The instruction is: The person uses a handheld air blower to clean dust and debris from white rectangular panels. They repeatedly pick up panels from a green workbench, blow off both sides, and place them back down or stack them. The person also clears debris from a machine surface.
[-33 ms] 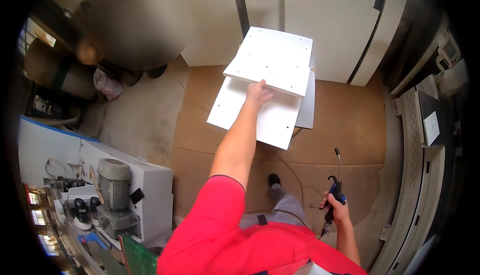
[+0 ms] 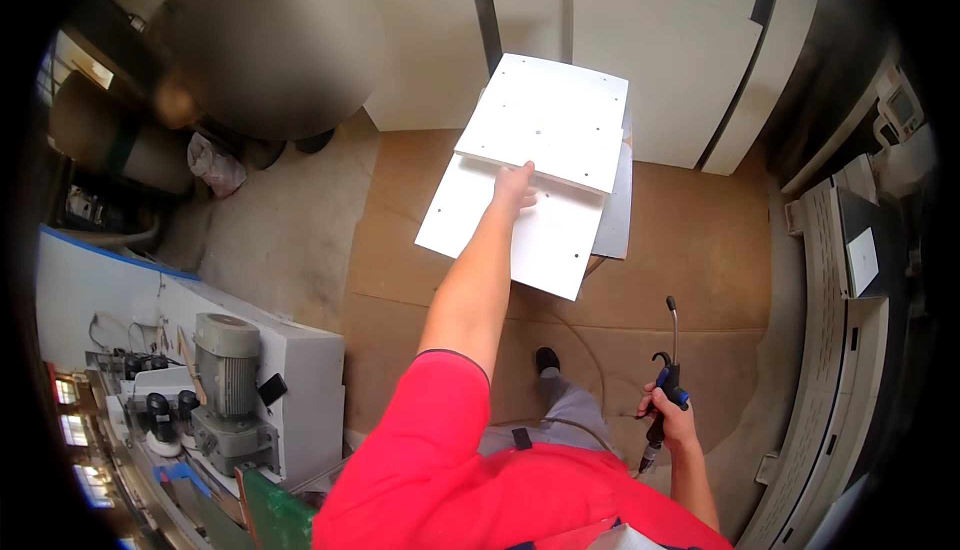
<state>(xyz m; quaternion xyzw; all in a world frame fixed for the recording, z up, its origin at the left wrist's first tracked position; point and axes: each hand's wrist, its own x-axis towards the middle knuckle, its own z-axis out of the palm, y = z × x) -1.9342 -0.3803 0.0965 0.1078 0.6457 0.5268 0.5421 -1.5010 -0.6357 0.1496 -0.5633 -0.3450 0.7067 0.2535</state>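
My left hand point(image 2: 514, 189) is closed on the near edge of a white drilled panel point(image 2: 548, 115), thumb on top and fingers below. This panel lies over the far part of a second white panel point(image 2: 555, 245), which also has drilled holes. A grey panel point(image 2: 615, 215) shows beneath them on the right. Low on the right, away from the panels, my right hand point(image 2: 672, 418) is wrapped round a black and blue air blow gun point(image 2: 672, 388). Its thin bent nozzle points up and away from me, and a hose fitting sits at its lower end.
Large pale boards point(image 2: 660, 70) lean behind the stack. Brown cardboard point(image 2: 690, 250) covers the floor, with a hose point(image 2: 590, 350) across it. A grey motor point(image 2: 228, 365) on a white machine stands at left, a long machine point(image 2: 825, 350) at right. A blurred person is far left.
The upper white panel has slid and turned very slightly to the right with my left hand still on its edge. My right hand with the blow gun has barely moved.
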